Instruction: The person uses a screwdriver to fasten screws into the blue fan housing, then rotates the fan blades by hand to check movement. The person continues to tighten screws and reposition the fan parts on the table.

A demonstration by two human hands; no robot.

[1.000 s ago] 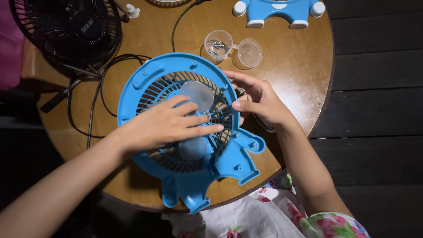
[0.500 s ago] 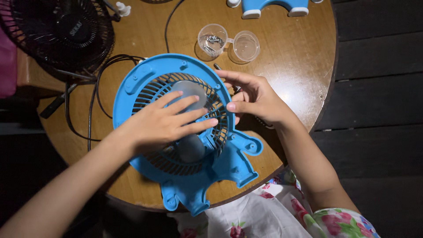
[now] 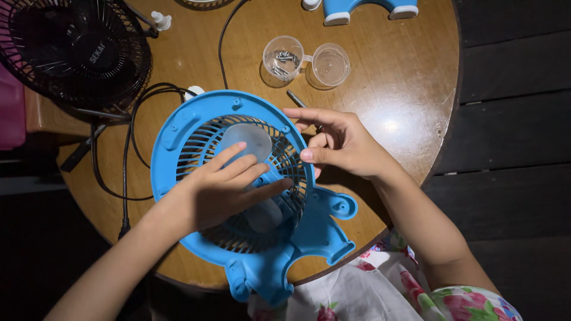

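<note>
A round blue plastic fan housing [image 3: 178, 139] with a slotted grille lies flat on the round wooden table [image 3: 386, 77]. Grey translucent blades [image 3: 250, 139] show inside it. My left hand [image 3: 223, 187] rests flat on the grille, fingers spread over the hub. My right hand [image 3: 339, 142] grips the housing's right rim, thumb and fingers curled around the edge. A thin dark tool [image 3: 295, 98] lies just beyond its fingers.
A black fan [image 3: 77, 50] stands at the far left with black cables [image 3: 128, 154] trailing beside the housing. Two small clear cups [image 3: 306, 59], one holding screws, sit behind. Another blue part [image 3: 357, 9] lies at the far edge. The table's edge is near my floral clothing [image 3: 369, 291].
The blue housing has turned and shifted slightly toward me under both hands. My left fingers have slid lower over the hub. The view has tilted a little.
</note>
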